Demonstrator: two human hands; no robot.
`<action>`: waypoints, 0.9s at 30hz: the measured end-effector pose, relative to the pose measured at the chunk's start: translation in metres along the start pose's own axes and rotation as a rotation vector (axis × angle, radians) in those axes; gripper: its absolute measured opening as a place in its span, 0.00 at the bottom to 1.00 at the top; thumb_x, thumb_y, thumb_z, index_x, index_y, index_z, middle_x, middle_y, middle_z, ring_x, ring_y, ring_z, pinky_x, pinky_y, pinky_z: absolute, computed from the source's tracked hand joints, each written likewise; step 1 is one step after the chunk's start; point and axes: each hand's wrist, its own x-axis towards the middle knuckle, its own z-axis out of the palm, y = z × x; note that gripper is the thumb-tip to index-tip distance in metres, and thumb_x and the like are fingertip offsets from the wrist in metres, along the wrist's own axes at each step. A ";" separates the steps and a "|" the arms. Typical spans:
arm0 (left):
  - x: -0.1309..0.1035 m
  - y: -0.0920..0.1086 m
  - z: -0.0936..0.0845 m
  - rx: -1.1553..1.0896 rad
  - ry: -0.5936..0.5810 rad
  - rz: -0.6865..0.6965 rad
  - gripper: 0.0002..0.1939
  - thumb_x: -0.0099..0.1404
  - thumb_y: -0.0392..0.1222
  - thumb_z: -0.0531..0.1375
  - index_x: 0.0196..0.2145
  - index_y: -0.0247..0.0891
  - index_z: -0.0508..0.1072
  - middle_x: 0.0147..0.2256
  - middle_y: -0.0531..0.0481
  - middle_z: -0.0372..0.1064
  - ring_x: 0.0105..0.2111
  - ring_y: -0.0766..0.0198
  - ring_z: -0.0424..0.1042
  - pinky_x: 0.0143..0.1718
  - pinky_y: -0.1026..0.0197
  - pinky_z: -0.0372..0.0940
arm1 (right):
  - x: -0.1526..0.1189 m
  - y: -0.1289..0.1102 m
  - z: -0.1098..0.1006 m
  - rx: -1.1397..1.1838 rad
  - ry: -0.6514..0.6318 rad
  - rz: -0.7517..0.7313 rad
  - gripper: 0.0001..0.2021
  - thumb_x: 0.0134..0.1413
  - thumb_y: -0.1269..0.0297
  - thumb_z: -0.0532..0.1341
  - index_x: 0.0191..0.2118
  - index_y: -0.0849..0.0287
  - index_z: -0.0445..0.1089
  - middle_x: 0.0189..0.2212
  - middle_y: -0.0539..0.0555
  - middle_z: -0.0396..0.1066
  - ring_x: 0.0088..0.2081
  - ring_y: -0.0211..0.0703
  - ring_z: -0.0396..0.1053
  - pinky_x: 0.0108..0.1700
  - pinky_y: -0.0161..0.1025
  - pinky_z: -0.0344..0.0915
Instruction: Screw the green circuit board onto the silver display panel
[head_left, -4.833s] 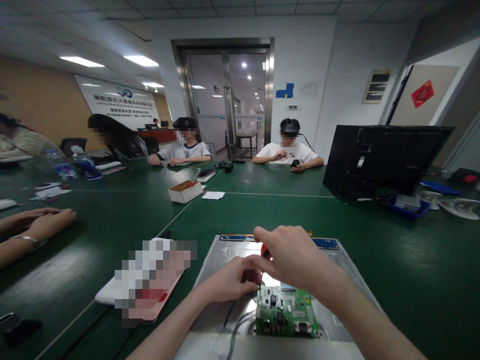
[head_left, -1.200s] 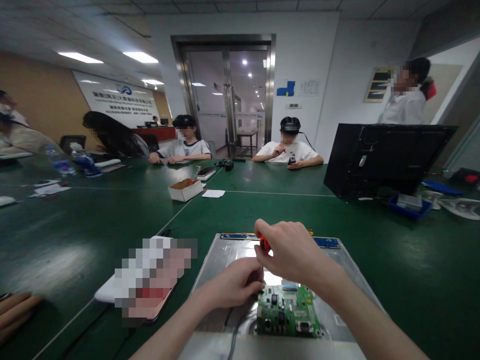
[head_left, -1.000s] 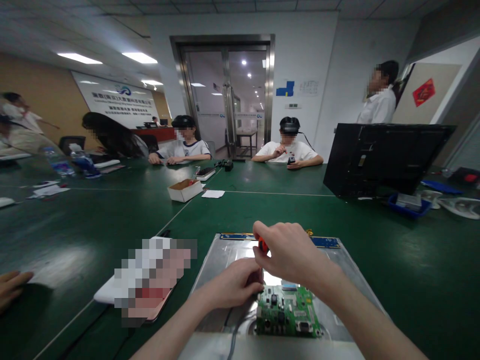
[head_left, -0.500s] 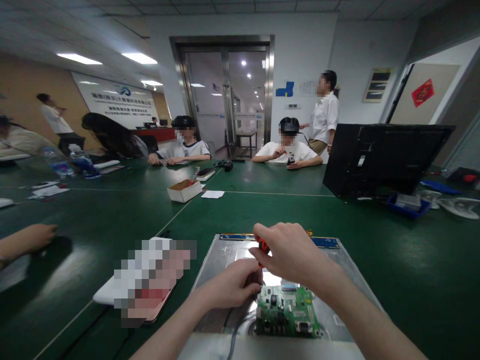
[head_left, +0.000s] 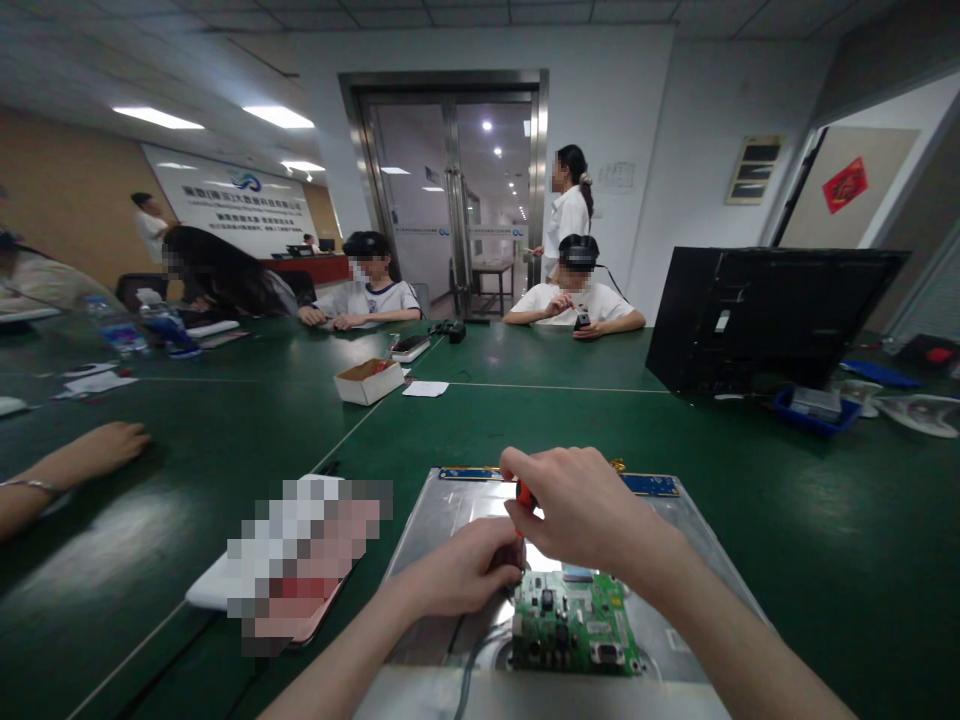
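Observation:
A silver metal panel [head_left: 420, 530] lies flat in front of me, with a green circuit board [head_left: 577, 620] on its near part and a blue strip board [head_left: 651, 485] along its far edge. My right hand [head_left: 574, 500] is closed round the red and black handle of a screwdriver [head_left: 525, 495], above the panel. Just beyond the green board's left corner, my left hand [head_left: 480, 565] has its fingers pinched together by the screwdriver's lower end. What those fingertips hold is hidden. A grey cable [head_left: 466, 670] runs off the panel's near side.
Left of the panel lie a white object [head_left: 214, 583] and a pink one, partly pixelated. Another person's hand [head_left: 112, 447] rests at the far left. Farther off are an open box [head_left: 369, 383], a black monitor [head_left: 772, 320], a blue tray [head_left: 817, 412] and seated people.
My right hand and the screwdriver have turned slightly. The other person's hand at left has moved right and away from me. Two standing people in the background have shifted.

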 end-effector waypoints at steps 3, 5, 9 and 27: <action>0.000 0.000 0.000 -0.001 -0.007 -0.001 0.06 0.62 0.33 0.57 0.38 0.39 0.67 0.36 0.50 0.68 0.35 0.58 0.69 0.37 0.59 0.65 | 0.000 0.000 0.000 0.002 0.007 0.010 0.07 0.58 0.65 0.61 0.42 0.55 0.67 0.31 0.51 0.78 0.28 0.40 0.70 0.26 0.39 0.40; 0.000 0.000 -0.001 -0.002 -0.014 -0.004 0.06 0.62 0.32 0.57 0.38 0.39 0.67 0.36 0.50 0.69 0.35 0.58 0.69 0.36 0.60 0.65 | 0.000 0.001 0.000 -0.001 0.006 0.017 0.07 0.58 0.65 0.61 0.42 0.55 0.67 0.30 0.50 0.78 0.28 0.40 0.70 0.26 0.39 0.40; 0.001 0.001 -0.001 -0.001 -0.022 -0.013 0.08 0.61 0.31 0.57 0.39 0.39 0.67 0.37 0.50 0.70 0.35 0.58 0.69 0.37 0.60 0.65 | -0.001 0.000 -0.002 0.000 -0.004 0.007 0.06 0.59 0.64 0.61 0.42 0.56 0.68 0.30 0.51 0.78 0.28 0.42 0.71 0.25 0.38 0.40; -0.001 0.009 -0.002 0.038 0.013 0.006 0.06 0.61 0.33 0.56 0.37 0.39 0.67 0.34 0.51 0.68 0.32 0.60 0.68 0.32 0.61 0.63 | 0.001 -0.001 -0.003 -0.034 -0.020 0.028 0.05 0.63 0.61 0.60 0.40 0.55 0.70 0.31 0.51 0.78 0.30 0.43 0.73 0.26 0.39 0.42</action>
